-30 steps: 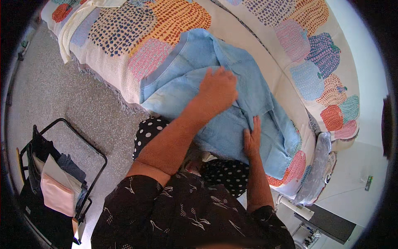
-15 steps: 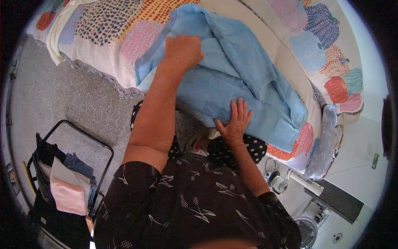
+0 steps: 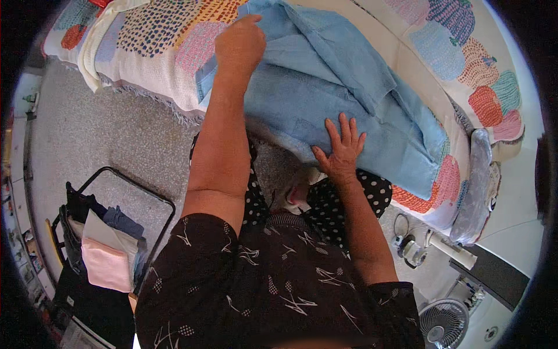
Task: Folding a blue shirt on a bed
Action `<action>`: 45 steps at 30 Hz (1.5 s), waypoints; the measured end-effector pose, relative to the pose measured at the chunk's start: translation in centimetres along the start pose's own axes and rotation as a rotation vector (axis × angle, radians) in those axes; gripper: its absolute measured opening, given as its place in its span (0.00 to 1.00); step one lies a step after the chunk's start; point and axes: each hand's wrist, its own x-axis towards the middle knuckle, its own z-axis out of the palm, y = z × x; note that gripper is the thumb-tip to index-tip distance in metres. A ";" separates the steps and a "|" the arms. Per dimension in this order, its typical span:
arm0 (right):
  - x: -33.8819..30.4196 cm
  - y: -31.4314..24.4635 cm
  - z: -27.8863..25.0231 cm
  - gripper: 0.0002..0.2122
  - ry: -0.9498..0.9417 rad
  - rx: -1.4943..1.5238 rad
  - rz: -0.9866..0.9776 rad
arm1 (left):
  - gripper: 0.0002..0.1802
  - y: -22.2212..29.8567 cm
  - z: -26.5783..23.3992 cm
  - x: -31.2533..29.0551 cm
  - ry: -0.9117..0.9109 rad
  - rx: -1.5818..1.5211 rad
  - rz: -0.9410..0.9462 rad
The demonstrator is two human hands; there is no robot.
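Note:
A light blue denim cloth [image 3: 314, 87], with a long raised fold across it, lies spread over a patterned cover with coloured patches. At its far left part is my left hand [image 3: 239, 46], fingers curled and closed; the back of the hand hides whether they pinch the fabric. My right hand [image 3: 343, 145] rests flat on the near edge of the denim, fingers spread and thumb out to the left. Whether the piece is a garment cannot be made out.
The patterned cover [image 3: 157, 70] has a fringed edge above the speckled floor [image 3: 110, 134]. A black-framed chair [image 3: 171, 203] at left carries folded clothes, a pink one [image 3: 106, 264] on top. At right are a plastic-wrapped roll [image 3: 474, 186] and a fan [image 3: 444, 323].
My left hand has slid left and farther away over the denim, toward its far left edge. My right hand stays flat near the same spot. The whole view has shifted slightly.

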 end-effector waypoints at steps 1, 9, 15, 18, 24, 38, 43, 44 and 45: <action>0.0 -0.1 0.1 0.31 0.010 0.009 0.004 | 0.16 -0.2 -0.4 -0.2 0.049 -0.089 -0.009; 0.2 0.6 -0.1 0.29 0.033 0.003 -0.014 | 0.18 -0.6 -1.6 -2.5 0.102 -0.179 -0.007; 1.6 1.2 -1.5 0.24 0.068 0.260 -0.001 | 0.17 -0.6 -2.7 -0.9 0.493 -1.207 -0.535; 4.5 0.6 -2.7 0.23 0.222 0.211 -0.036 | 0.19 -0.5 -3.5 -0.3 0.534 -1.420 -0.678; 12.9 -0.2 -2.0 0.25 0.290 0.025 -0.075 | 0.18 -0.2 -5.1 0.6 0.561 -1.632 -0.674; 18.0 2.0 -3.2 0.10 0.167 -0.118 -0.211 | 0.19 -0.4 -5.0 0.9 0.451 -1.685 -0.642; 17.3 -1.5 -4.3 0.09 0.151 -0.047 -0.275 | 0.18 -0.5 -5.0 0.8 0.421 -1.717 -0.675; 17.2 -2.1 -4.1 0.08 0.106 -0.093 -0.268 | 0.18 -0.5 -5.0 0.7 0.417 -1.716 -0.673; 17.0 -2.5 -4.0 0.08 0.061 -0.137 -0.261 | 0.19 -0.6 -5.1 0.7 0.407 -1.721 -0.666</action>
